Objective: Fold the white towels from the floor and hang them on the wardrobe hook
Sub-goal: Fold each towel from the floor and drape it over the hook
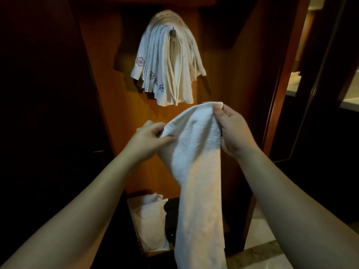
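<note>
Closest to me, two bare forearms reach up from the bottom corners of the view. Between them I hold a white towel (198, 171), which hangs in a long fold from chest height down past the lower edge of the picture. My left hand (149, 138) pinches its upper left edge, thumb on the near side and fingers curled behind the cloth. My right hand (231, 129) grips the top right corner, thumb and forefinger nipped on the hem, the hand raised a little higher than the left.

Below and behind the towel, on the wardrobe floor, I see a pale bundle (151, 222); it may be a pillow or more folded linen, but the light is too dim to tell. To the right of it lies a strip of light tiled floor (260, 247).

Further back stands the wooden wardrobe panel (219, 78), warm brown. High on it a small metal hook (173, 30) carries a thick stack of hung towels (167, 61), draped over it and fanning downward, several with small embroidered flowers near their left edges. Their lowest hems end just above the corner my right hand holds.
</note>
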